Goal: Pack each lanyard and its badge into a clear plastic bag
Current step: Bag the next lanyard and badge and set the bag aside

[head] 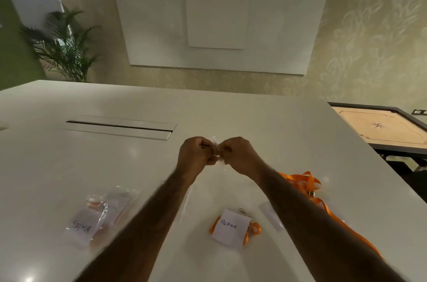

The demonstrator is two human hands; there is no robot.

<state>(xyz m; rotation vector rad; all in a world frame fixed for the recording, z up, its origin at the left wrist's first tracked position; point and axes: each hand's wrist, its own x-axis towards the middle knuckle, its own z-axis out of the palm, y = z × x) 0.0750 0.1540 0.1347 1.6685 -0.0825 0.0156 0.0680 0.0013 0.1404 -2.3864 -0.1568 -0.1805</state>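
Note:
Above the white table (pixel 115 166), my left hand (pixel 196 154) and my right hand (pixel 240 154) meet knuckle to knuckle, and both pinch the edge of a clear plastic bag (pixel 216 143) raised in the air. Below them lies a white badge marked ALPHA (pixel 228 227) on its folded orange lanyard (pixel 253 229). At the front left rests a filled clear bag (pixel 101 214) holding a badge marked SIGMA and an orange lanyard. Loose orange lanyards (pixel 305 181) trail under my right forearm.
A cable slot (pixel 117 127) is set into the table behind my hands. A small clear bag (pixel 271 214) lies right of the ALPHA badge. A carrom board (pixel 381 127) stands beyond the table's right edge. A potted plant (pixel 67 48) and whiteboards (pixel 217 27) line the far wall.

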